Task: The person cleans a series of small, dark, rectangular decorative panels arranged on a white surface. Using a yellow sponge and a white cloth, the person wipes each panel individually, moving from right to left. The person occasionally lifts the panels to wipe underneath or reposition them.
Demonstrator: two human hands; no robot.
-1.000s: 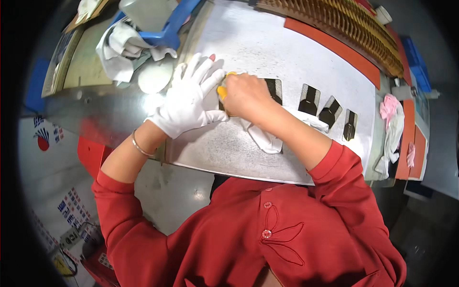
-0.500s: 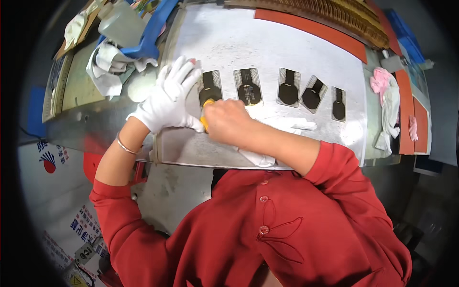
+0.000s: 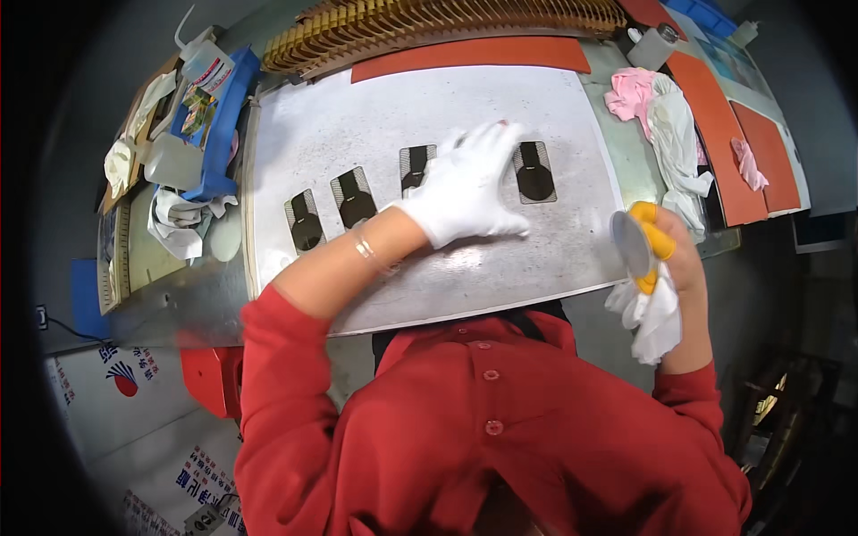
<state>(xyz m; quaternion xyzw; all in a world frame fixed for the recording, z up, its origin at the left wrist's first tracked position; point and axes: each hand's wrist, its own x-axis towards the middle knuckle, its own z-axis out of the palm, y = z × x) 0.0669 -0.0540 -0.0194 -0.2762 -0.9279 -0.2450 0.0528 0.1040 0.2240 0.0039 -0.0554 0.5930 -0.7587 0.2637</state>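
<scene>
My left hand [image 3: 469, 183], in a white glove, reaches over the white work surface with its fingers extended. It lies between two thin dark plates with keyhole-shaped black areas and mesh borders; it partly covers one plate [image 3: 416, 168], and the other plate [image 3: 536, 174] is just right of its fingers. Two similar plates [image 3: 305, 223] [image 3: 355, 198] lie left of my forearm. At the table's front right, my right hand [image 3: 684, 255], with yellow coverings on its fingers, is closed round a grey, round, flat disc [image 3: 631, 245] and a crumpled white cloth [image 3: 657, 322]. Blur hides the disc's exact kind.
A long slotted brown rack [image 3: 447, 31] runs along the back, behind an orange strip [image 3: 474, 58]. At left stands a blue tray [image 3: 219, 147] with bottles and rags. Pink cloth [image 3: 631, 92], white cloth [image 3: 677, 152] and a small bottle [image 3: 653, 46] are at right.
My view has shifted. My right hand has left the plates and my left hand, and is now at the right with the disc and cloth. My left hand now lies over the plates.
</scene>
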